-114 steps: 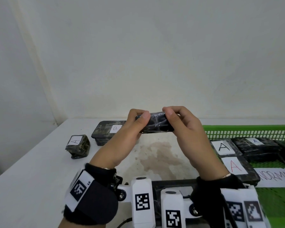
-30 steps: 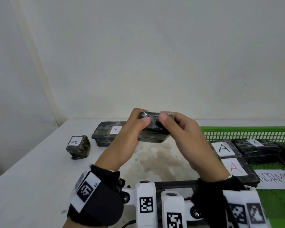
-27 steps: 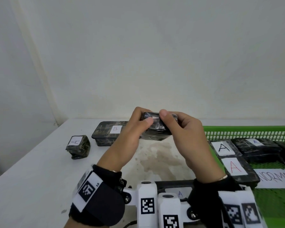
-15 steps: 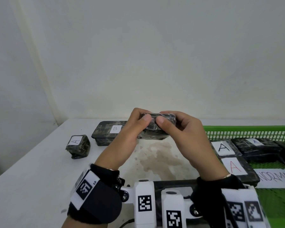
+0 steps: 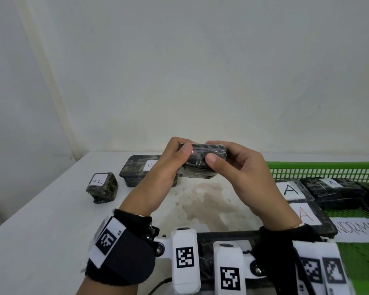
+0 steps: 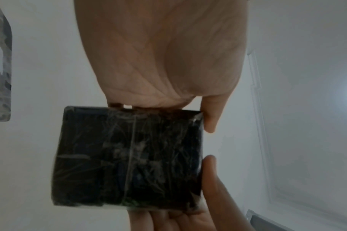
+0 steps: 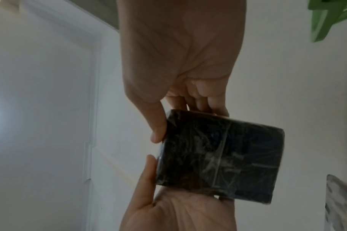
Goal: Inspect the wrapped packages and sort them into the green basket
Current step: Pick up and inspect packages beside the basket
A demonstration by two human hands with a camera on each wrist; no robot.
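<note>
Fingers [image 5: 214,161] round wrapped pkg [image 6: 129,159]; plain underside in wrist views only.

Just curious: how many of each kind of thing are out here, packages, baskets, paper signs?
Wrapped packages: 6 plainly seen: held package, B package, small A package, black-A package, red-A package, blue-A package; others are partly hidden
Green basket: 1
Paper sign: 1
Total: 8
</note>
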